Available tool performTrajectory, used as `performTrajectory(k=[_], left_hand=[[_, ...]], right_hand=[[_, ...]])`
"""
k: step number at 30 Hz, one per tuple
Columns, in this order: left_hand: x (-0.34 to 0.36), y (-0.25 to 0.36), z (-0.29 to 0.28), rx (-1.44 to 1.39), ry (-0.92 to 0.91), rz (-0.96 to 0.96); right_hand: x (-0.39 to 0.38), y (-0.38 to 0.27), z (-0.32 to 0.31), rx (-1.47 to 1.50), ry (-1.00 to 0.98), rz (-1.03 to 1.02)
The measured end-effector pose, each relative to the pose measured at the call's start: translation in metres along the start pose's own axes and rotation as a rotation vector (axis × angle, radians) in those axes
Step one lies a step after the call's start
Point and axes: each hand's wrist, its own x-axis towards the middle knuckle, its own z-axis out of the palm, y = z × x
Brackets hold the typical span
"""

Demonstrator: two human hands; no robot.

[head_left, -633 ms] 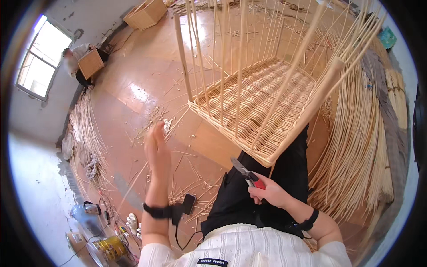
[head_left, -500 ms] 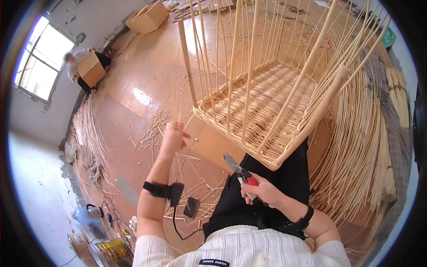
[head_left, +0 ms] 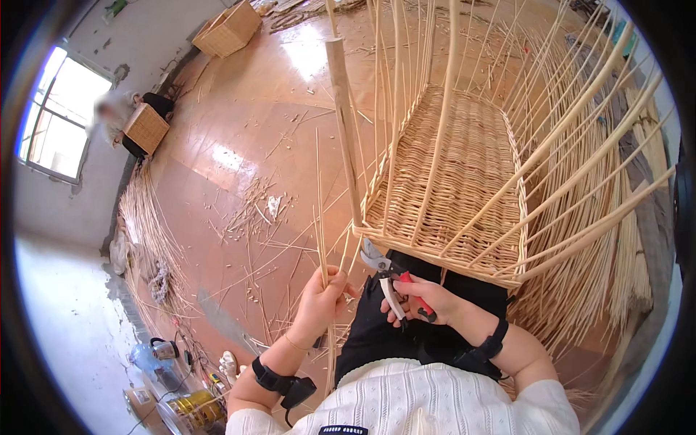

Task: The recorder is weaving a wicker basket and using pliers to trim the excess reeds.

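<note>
My left hand (head_left: pixel 322 304) is closed around a few thin wicker rods (head_left: pixel 320 210), which stick out above and below the fist. A pair of pruning shears (head_left: pixel 386 274) with red and pale handles sits in my right hand (head_left: pixel 429 299). The handles are spread. Their blades point at the near left corner of a half-built wicker basket (head_left: pixel 449 174), beside a rod there; whether they touch it I cannot tell. The basket has a woven base, many upright stakes and a thicker corner post (head_left: pixel 342 123). Its near edge lies over my lap.
Long bundles of rods (head_left: pixel 594 246) lie along the right, with a smaller bundle (head_left: pixel 145 217) at the left wall. Offcuts (head_left: pixel 254 203) litter the floor. Far left, another person holds a woven box (head_left: pixel 147 129); a finished basket (head_left: pixel 228 30) stands behind. A yellow tin (head_left: pixel 196 412) is lower left.
The basket has turned, its near left corner shifting right and toward me. My left hand has come nearer, beside the shears. The shears have moved slightly left, and their handles are wider apart.
</note>
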Motion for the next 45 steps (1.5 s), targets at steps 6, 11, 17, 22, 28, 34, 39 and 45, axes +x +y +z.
performTrajectory(k=[6,11,17,22,28,34,39,45], left_hand=[[-0.004,0.001,0.009,-0.084,0.04,-0.048],[-0.009,-0.001,0.013,-0.121,0.032,-0.054],[-0.016,-0.012,0.011,-0.107,0.037,-0.055],[-0.018,-0.015,0.016,-0.08,0.042,-0.054],[-0.015,-0.015,0.018,-0.055,0.035,-0.085],[-0.016,-0.012,0.019,-0.048,0.036,-0.104],[-0.016,-0.012,0.017,-0.05,0.051,-0.118],[-0.008,-0.026,-0.018,-0.044,0.132,-0.223]], right_hand=[[-0.006,0.002,-0.011,0.052,-0.094,0.043],[-0.004,0.0,-0.01,-0.006,-0.098,-0.004],[-0.009,0.008,-0.008,0.048,-0.1,-0.001],[-0.014,0.009,-0.013,-0.051,-0.09,-0.011],[-0.013,0.007,-0.014,0.017,-0.041,-0.006],[-0.01,-0.004,-0.016,0.042,-0.037,-0.016],[-0.012,-0.003,-0.018,-0.035,0.052,-0.015],[-0.019,0.001,-0.009,-0.102,0.021,-0.019]])
